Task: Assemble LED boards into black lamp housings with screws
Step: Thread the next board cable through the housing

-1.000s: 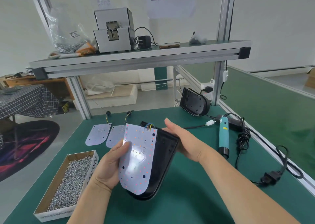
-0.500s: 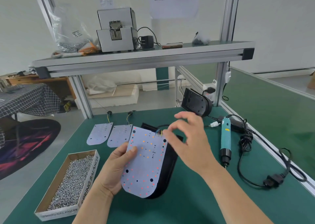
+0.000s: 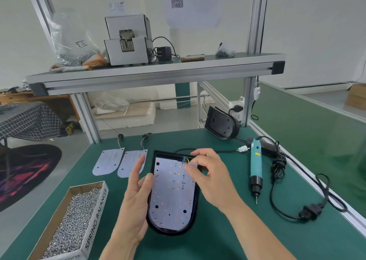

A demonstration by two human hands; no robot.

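A black lamp housing (image 3: 195, 218) lies flat on the green bench in front of me. A white LED board (image 3: 172, 196) with red and orange dots rests inside it. My left hand (image 3: 134, 204) stands open against the housing's left edge, thumb touching the board's rim. My right hand (image 3: 208, 172) is over the board's top right corner, fingertips pinched at the coloured wires (image 3: 185, 160). Two spare LED boards (image 3: 108, 161) (image 3: 130, 161) lie side by side to the left. A cardboard box of screws (image 3: 73, 226) sits at the near left.
A teal electric screwdriver (image 3: 256, 164) lies to the right, its black cable (image 3: 287, 180) looping toward the bench edge. Another black housing (image 3: 221, 125) leans against the frame post at the back right. An aluminium shelf (image 3: 154, 71) overhead carries a grey screw feeder (image 3: 126, 42).
The housing and board went from tilted in my hands to flat on the bench. My left hand let go and opened beside it; my right hand came over to the wires.
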